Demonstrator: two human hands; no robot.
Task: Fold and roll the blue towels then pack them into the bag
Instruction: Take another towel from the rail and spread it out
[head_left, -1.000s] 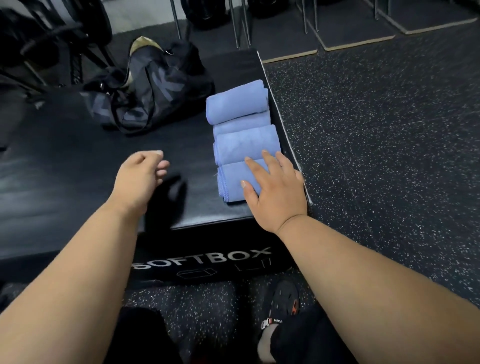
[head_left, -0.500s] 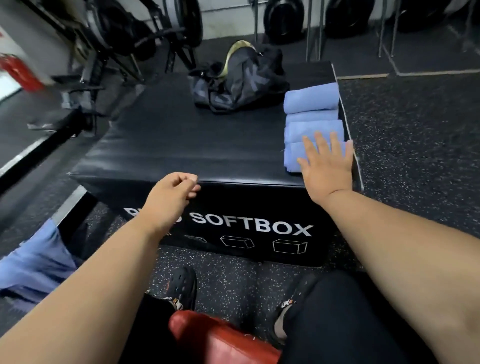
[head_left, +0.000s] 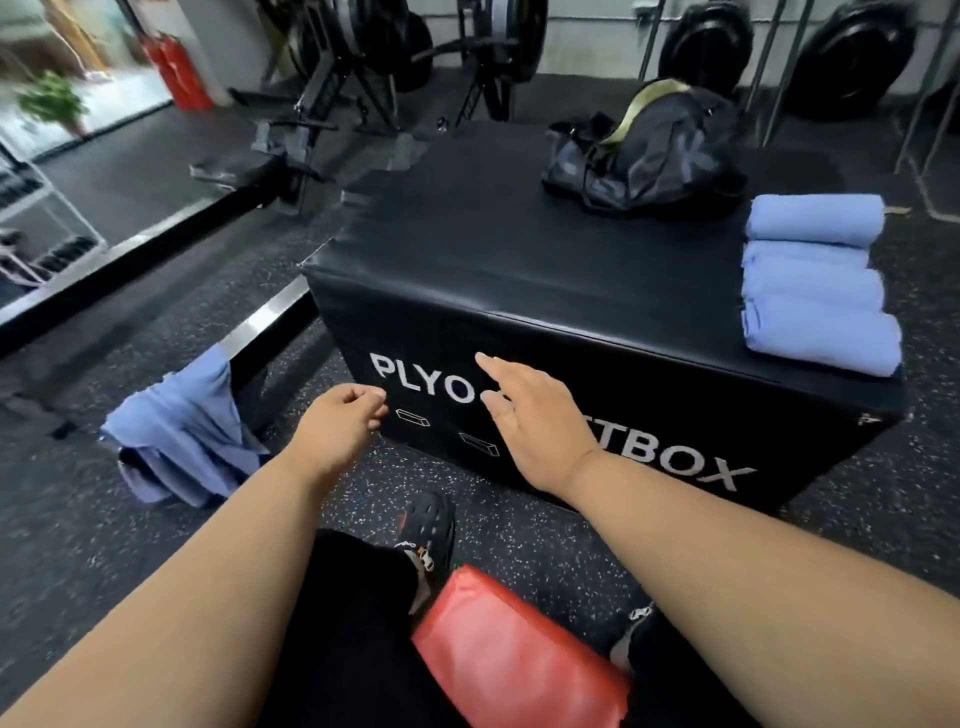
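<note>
Nearby, both hands hang empty before the table.
Left hand loosely curled, right hand spread flat; unfolded towels lie heaped on the floor, rolled towels line the table edge, bag behind them.
</note>
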